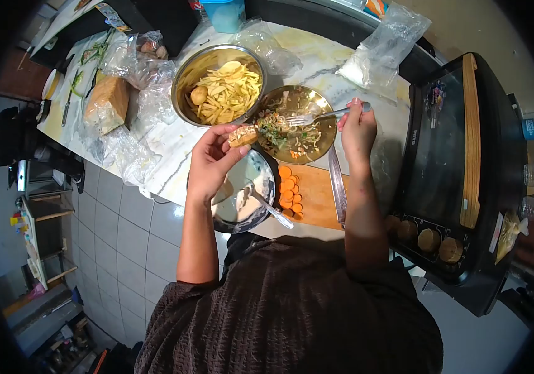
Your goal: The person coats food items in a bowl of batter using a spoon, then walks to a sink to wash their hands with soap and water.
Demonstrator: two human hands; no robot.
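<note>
My left hand (212,163) holds a small browned piece of food (243,136) between thumb and fingers, above the edge of a bowl of white batter (256,168) with a spoon (271,207) in it. In my right hand (359,129) is a fork (326,115), its tines over a gold-coloured plate (322,138) of noodles and chopped vegetables. Below that plate, sliced carrots (289,193) lie on a wooden board (319,193), with a knife (338,187) along its right side.
A steel bowl (180,87) of cut potatoes stands behind my left hand. Bread (108,101) and plastic bags (131,153) lie at the left. A black oven (441,149) stands at the right, and a bag of white powder (379,56) lies behind. Part of another person (21,140) shows far left.
</note>
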